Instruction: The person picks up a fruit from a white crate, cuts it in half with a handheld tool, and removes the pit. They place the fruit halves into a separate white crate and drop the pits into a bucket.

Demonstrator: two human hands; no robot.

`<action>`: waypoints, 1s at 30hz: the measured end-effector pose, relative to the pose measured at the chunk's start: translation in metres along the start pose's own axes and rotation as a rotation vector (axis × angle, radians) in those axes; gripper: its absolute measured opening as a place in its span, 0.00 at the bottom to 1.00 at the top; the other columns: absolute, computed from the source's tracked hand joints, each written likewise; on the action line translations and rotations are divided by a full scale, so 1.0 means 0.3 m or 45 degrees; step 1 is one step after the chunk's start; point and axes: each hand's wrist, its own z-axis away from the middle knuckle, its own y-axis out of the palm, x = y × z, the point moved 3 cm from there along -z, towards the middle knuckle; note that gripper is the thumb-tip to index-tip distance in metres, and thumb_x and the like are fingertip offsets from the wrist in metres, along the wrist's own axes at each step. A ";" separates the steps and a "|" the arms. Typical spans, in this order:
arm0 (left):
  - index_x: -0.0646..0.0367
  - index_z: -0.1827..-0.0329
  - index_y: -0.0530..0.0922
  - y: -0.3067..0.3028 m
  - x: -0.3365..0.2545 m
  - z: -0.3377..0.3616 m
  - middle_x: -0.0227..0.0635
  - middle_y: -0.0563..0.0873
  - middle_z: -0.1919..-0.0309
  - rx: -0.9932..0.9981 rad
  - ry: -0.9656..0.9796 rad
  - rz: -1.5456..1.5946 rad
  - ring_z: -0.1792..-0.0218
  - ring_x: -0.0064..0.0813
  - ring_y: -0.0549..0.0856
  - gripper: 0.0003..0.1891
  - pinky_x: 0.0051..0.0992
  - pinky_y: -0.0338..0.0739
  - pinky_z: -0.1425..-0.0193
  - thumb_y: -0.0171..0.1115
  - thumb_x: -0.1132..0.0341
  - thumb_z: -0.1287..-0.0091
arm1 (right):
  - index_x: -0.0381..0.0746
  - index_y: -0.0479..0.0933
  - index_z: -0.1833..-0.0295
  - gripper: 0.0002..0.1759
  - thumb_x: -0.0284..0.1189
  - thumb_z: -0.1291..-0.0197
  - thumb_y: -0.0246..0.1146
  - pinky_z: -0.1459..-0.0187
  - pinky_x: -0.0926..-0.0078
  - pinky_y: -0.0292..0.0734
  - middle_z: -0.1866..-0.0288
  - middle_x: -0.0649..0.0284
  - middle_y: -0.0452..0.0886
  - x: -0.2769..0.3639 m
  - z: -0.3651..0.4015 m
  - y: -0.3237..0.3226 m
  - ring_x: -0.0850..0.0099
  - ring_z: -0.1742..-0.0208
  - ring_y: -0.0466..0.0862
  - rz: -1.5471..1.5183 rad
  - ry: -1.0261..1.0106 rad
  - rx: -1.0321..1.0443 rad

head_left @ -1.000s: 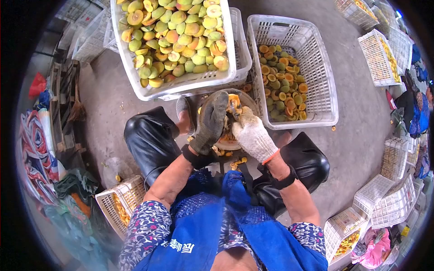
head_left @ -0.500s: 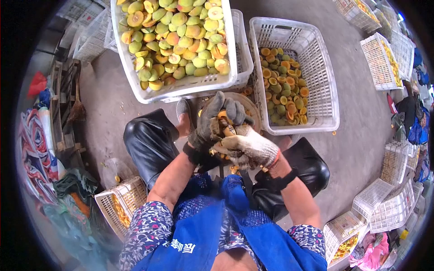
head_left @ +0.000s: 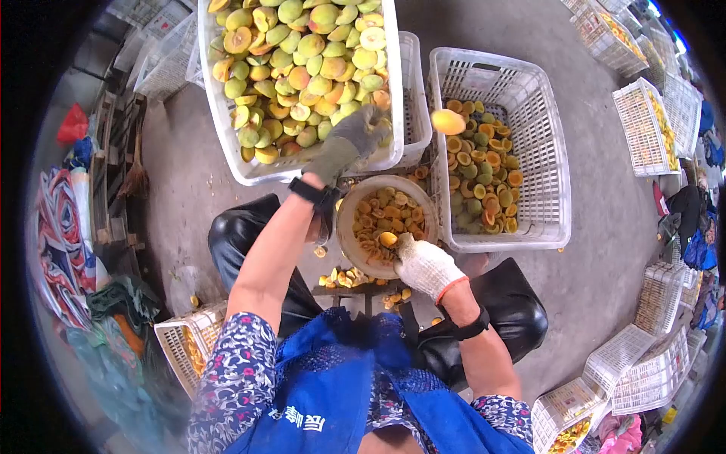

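My left hand (head_left: 352, 142), in a dark grey glove, reaches over the near right corner of a white crate (head_left: 302, 168) piled with green and orange fruit halves (head_left: 302, 72). Its fingers are apart against the fruit, slightly blurred. My right hand (head_left: 428, 266), in a white glove, is closed beside a round bucket (head_left: 346, 240) of orange-brown pieces (head_left: 399, 212). What it grips is mostly hidden; an orange piece (head_left: 388, 239) shows by its fingertips. A blurred yellow-orange fruit half (head_left: 448, 122) hangs in mid-air over the left edge of the right crate (head_left: 541, 144), which holds cut halves.
Fruit scraps (head_left: 344, 278) lie below the bucket between my knees. A small crate (head_left: 170, 337) of orange fruit stands at lower left, beside a wooden pallet (head_left: 113, 166) and bags. More crates (head_left: 639, 129) line the right side.
My hands were together above the bucket and have parted. The left moved up to the large crate, the right down beside the bucket. A fruit half now appears in the air.
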 end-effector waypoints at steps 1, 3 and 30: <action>0.61 0.45 0.74 0.021 0.073 -0.043 0.44 0.83 0.56 0.115 -0.060 -0.685 0.53 0.37 0.81 0.20 0.32 0.73 0.48 0.58 0.58 0.36 | 0.32 0.73 0.60 0.14 0.33 0.44 0.53 0.66 0.54 0.78 0.74 0.45 0.81 -0.004 -0.005 0.001 0.49 0.69 0.83 -0.003 0.004 -0.011; 0.61 0.45 0.74 0.046 0.141 -0.105 0.45 0.83 0.55 0.212 -0.144 -0.746 0.53 0.37 0.81 0.21 0.31 0.73 0.48 0.60 0.58 0.37 | 0.32 0.72 0.59 0.14 0.33 0.45 0.53 0.66 0.54 0.78 0.73 0.45 0.81 -0.013 -0.006 0.008 0.49 0.68 0.83 -0.022 0.012 0.016; 0.55 0.42 0.72 0.042 0.040 0.374 0.35 0.83 0.57 -0.100 -0.394 1.789 0.64 0.26 0.83 0.21 0.22 0.81 0.66 0.45 0.50 0.26 | 0.33 0.75 0.61 0.12 0.31 0.45 0.58 0.75 0.64 0.76 0.79 0.55 0.77 0.077 0.044 -0.069 0.61 0.75 0.81 -0.024 -0.211 -0.519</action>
